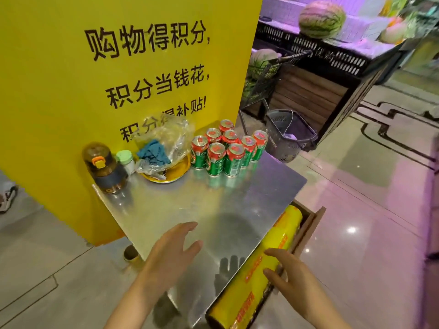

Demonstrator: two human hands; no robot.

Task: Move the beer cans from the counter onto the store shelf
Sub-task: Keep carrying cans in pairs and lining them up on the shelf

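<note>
Beer cans (226,150): green bodies with white lettering, red bands and red-marked silver tops, standing on a reflective silver desk (180,210). Sign panel (95,67): bright yellow with black characters; cling-film roll (259,269): yellow with orange print. Watermelon (322,19): green with darker stripes; cloth (153,153) in clear bag: blue; plate (173,172): golden yellow.

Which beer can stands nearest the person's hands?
The front can in the cluster, beside its left neighbour, stands closest to the counter's near end; both hands hover empty.
</note>
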